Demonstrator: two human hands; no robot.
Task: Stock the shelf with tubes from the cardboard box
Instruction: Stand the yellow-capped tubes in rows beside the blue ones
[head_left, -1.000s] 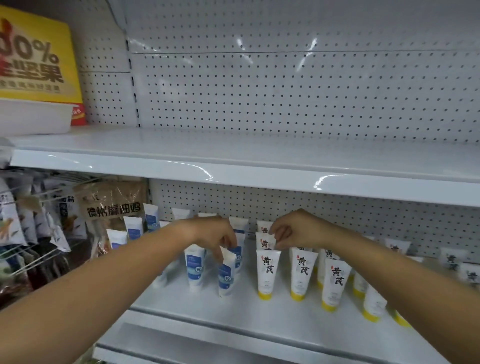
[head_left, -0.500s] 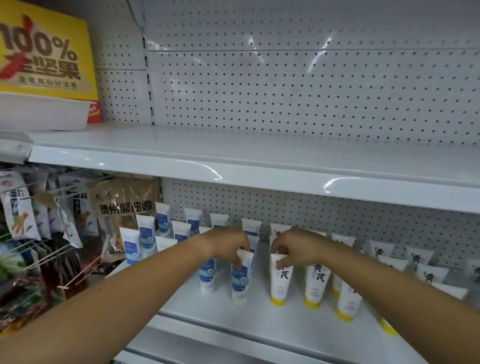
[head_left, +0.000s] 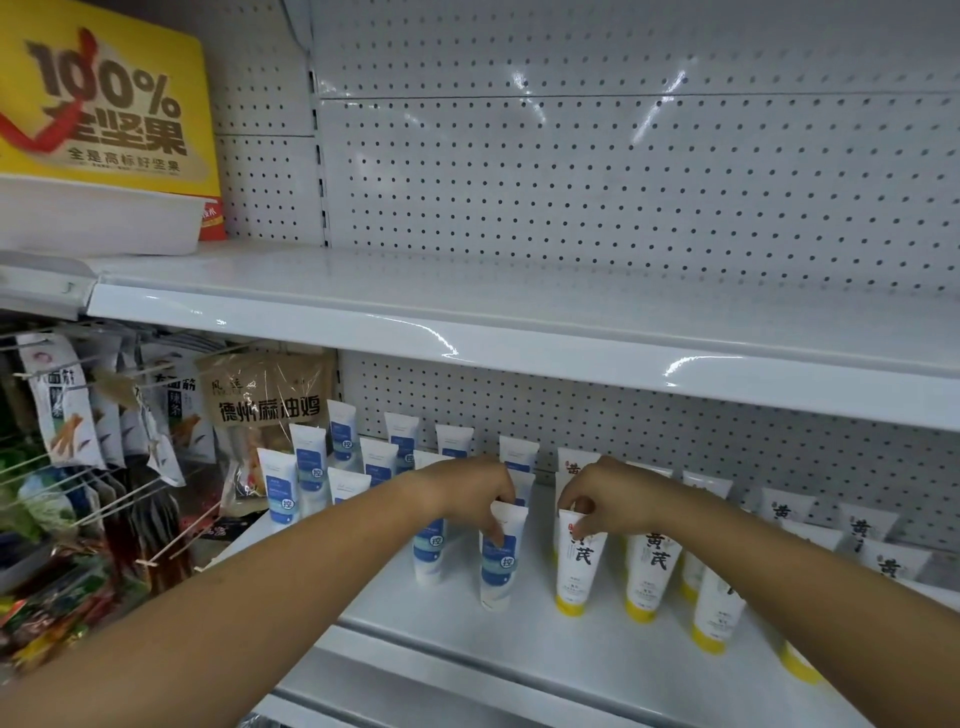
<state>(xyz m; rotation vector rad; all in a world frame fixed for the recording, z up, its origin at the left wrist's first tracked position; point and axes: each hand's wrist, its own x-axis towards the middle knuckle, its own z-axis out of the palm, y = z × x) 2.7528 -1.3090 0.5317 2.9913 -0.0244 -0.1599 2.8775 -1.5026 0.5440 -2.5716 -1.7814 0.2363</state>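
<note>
On the lower white shelf (head_left: 519, 654) stand several upright tubes. Those on the left are white with blue labels, those on the right white with yellow caps. My left hand (head_left: 467, 493) pinches the top of the front blue-label tube (head_left: 500, 564). My right hand (head_left: 610, 493) pinches the top of the front yellow-cap tube (head_left: 576, 566) beside it. Both tubes stand cap down on the shelf. The cardboard box is out of view.
The upper shelf (head_left: 519, 312) juts out just above my hands, bare except for a white tray (head_left: 98, 218) under a yellow sign (head_left: 104, 98) at the left. Snack bags (head_left: 265, 415) hang on wire hooks at the left. Pegboard backs both shelves.
Both hands stay on the same two front tubes. The view has drifted, so the shelf and hands sit further right and lower in the frame.
</note>
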